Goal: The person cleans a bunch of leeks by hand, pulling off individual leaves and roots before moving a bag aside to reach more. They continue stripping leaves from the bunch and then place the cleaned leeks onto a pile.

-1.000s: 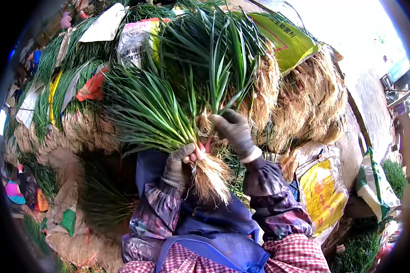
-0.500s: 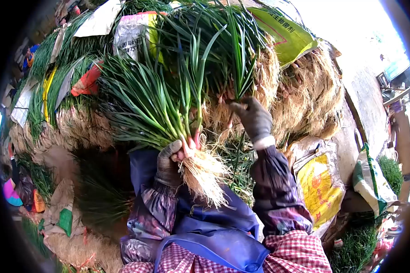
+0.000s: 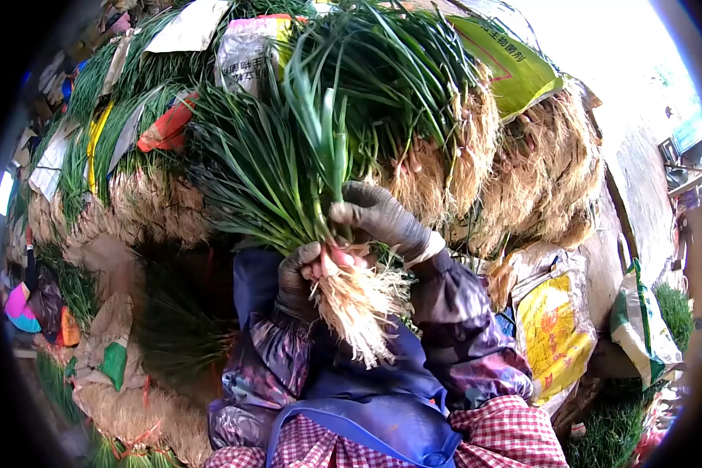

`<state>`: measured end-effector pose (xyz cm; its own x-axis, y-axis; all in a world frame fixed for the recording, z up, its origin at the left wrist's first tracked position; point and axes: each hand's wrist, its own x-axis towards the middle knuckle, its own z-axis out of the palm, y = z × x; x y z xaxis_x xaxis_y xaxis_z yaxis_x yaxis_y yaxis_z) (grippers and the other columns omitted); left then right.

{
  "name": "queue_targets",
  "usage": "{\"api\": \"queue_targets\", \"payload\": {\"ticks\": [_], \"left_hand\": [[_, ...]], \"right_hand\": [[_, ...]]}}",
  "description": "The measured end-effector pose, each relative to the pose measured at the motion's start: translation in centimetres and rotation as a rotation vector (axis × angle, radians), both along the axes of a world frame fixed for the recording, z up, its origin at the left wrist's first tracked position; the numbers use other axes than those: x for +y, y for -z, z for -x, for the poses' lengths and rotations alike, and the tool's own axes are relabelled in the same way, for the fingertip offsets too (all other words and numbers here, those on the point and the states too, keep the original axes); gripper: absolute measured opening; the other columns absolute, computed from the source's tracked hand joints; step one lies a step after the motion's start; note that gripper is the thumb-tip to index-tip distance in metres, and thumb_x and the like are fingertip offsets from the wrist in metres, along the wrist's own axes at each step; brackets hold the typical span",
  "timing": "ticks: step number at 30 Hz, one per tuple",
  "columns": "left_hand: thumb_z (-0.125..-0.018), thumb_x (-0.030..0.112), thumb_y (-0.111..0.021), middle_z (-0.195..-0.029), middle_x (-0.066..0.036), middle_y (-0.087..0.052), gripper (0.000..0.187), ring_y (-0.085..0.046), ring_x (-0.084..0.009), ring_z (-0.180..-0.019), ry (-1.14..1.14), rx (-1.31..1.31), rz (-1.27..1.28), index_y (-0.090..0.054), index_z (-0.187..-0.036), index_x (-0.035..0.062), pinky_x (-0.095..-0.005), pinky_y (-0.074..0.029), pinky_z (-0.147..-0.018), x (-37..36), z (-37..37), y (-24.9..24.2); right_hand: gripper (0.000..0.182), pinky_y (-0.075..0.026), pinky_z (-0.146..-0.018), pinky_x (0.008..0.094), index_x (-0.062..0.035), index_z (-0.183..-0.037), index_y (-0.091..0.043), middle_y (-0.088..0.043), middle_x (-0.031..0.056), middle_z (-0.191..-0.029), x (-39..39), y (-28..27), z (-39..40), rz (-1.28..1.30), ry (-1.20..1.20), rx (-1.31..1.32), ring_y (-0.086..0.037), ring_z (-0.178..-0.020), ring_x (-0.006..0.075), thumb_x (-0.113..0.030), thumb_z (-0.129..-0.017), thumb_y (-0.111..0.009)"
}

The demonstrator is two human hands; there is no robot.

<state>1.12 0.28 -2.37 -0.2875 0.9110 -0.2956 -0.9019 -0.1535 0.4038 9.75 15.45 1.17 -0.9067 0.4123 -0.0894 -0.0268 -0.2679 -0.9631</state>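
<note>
In the head view, my gloved left hand [image 3: 296, 282] is closed around a bunch of green garlic [image 3: 335, 259], just above lap height. Pinkish bulbs sit beside its thumb, long pale roots hang below, and flat green leaves fan up and to the left. Gloved as well, my right hand [image 3: 378, 220] comes in from the right with its fingers wrapped around green stalks at the bunch's right side, just above the bulbs. Its fingertips are partly hidden behind the stalks. A blue apron [image 3: 382, 421] covers my lap beneath the roots.
A large heap of green garlic [image 3: 550, 175] with roots facing me lies ahead, partly covered by a yellow-green sack [image 3: 507, 62] and a white sack [image 3: 246, 58]. A yellow printed sack [image 3: 554, 335] is at right. More roots [image 3: 144, 413] lie at lower left.
My right hand has moved left and down from the heap to the held bunch, bringing stalks against its right side. My left hand keeps its grip. The view has shifted slightly.
</note>
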Motion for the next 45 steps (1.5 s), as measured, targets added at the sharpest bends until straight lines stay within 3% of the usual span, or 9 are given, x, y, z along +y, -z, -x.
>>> {"api": "queue_targets", "payload": {"ticks": [3,13,17,24,27,35,37,39,45], "left_hand": [[-0.081,0.030,-0.060,-0.102,-0.023,-0.063,0.040,-0.056,-0.0430,-0.104,0.222,-0.189,-0.262,-0.061,-0.103,-0.0030,-0.0556,-0.042,-0.093,-1.3,1.2,0.7],[-0.083,0.028,-0.060,-0.102,-0.022,-0.064,0.048,-0.060,-0.0402,-0.102,0.087,-0.195,-0.285,-0.055,-0.117,-0.0050,-0.0537,-0.045,-0.093,-2.4,0.8,0.5],[-0.084,0.025,-0.059,-0.085,-0.019,-0.064,0.039,-0.062,-0.0371,-0.085,0.117,-0.130,-0.024,-0.057,-0.102,-0.0100,-0.0510,-0.048,-0.086,-2.6,0.6,0.3],[-0.084,0.018,-0.058,-0.056,-0.008,-0.055,0.033,-0.055,-0.0198,-0.055,-0.009,-0.120,0.041,-0.049,-0.055,0.0066,-0.0361,-0.051,-0.065,-3.3,1.6,3.7],[-0.084,0.017,-0.058,-0.055,-0.006,-0.055,0.030,-0.052,-0.0174,-0.050,-0.023,-0.107,0.067,-0.052,-0.057,0.0051,-0.0303,-0.048,-0.057,-3.5,1.6,4.6],[-0.083,0.026,-0.060,-0.100,-0.026,-0.064,0.044,-0.062,-0.0373,-0.092,0.046,-0.205,-0.225,-0.057,-0.113,-0.0071,-0.0535,-0.047,-0.087,-2.8,0.8,0.2],[-0.084,0.027,-0.060,-0.102,-0.025,-0.063,0.048,-0.060,-0.0372,-0.097,0.027,-0.224,-0.336,-0.054,-0.118,-0.0059,-0.0534,-0.045,-0.090,-2.7,0.5,0.7],[-0.084,0.029,-0.059,-0.102,-0.023,-0.063,0.052,-0.058,-0.0366,-0.101,0.034,-0.191,-0.354,-0.051,-0.121,-0.0052,-0.0526,-0.044,-0.092,-2.8,0.4,1.5],[-0.087,0.032,-0.058,-0.126,-0.016,-0.054,0.055,-0.055,-0.0321,-0.112,0.222,-0.096,-0.377,-0.045,-0.131,0.0017,-0.0531,-0.035,-0.105,-1.9,1.3,1.2]], "right_hand": [[0.046,-0.051,-0.078,0.0279,-0.0019,-0.125,-0.053,-0.063,0.0037,-0.105,0.4,0.8,-1.3,0.102,-0.293,0.024,-0.059,-0.089,0.0105,-0.020,-0.086,-0.069],[0.018,-0.051,-0.060,0.0355,-0.0045,-0.090,-0.063,-0.058,0.0091,-0.064,0.8,4.6,-5.0,-1.383,0.159,-0.636,-0.059,-0.061,0.0142,-0.018,-0.081,-0.071],[0.036,-0.051,-0.064,0.0293,0.0014,-0.099,-0.060,-0.064,0.0080,-0.079,-0.8,-0.6,-2.9,-0.187,0.161,-0.217,-0.059,-0.067,0.0153,-0.026,-0.080,-0.075],[0.019,-0.047,-0.051,0.0302,-0.0048,-0.084,-0.056,-0.057,0.0073,-0.068,-2.8,0.9,0.7,-1.408,0.434,0.126,-0.058,-0.056,0.0180,-0.012,-0.077,-0.072],[0.017,-0.044,-0.046,0.0238,-0.0070,-0.089,-0.058,-0.056,0.0012,-0.066,-4.3,1.6,-2.4,0.054,0.543,0.135,-0.053,-0.053,0.0106,-0.022,-0.087,-0.066],[0.012,-0.045,-0.058,0.0248,-0.0026,-0.098,-0.059,-0.060,-0.0004,-0.078,-2.3,8.7,-6.0,-0.255,0.528,-0.269,-0.052,-0.065,0.0105,-0.011,-0.090,-0.062],[0.021,-0.051,-0.060,0.0294,-0.0118,-0.100,-0.065,-0.063,0.0052,-0.076,0.1,7.1,-6.9,-1.070,-0.115,-1.133,-0.059,-0.063,0.0194,-0.029,-0.089,-0.061],[0.030,-0.054,-0.062,0.0327,-0.0137,-0.107,-0.063,-0.066,0.0062,-0.080,1.3,4.6,-7.4,-1.182,-0.663,-1.157,-0.062,-0.066,0.0177,-0.038,-0.090,-0.059],[0.042,-0.052,-0.073,0.0379,-0.0126,-0.105,-0.064,-0.070,0.0098,-0.090,9.6,0.8,-1.1,-1.138,0.752,-0.808,-0.067,-0.082,0.0282,-0.048,-0.083,-0.064]]}}
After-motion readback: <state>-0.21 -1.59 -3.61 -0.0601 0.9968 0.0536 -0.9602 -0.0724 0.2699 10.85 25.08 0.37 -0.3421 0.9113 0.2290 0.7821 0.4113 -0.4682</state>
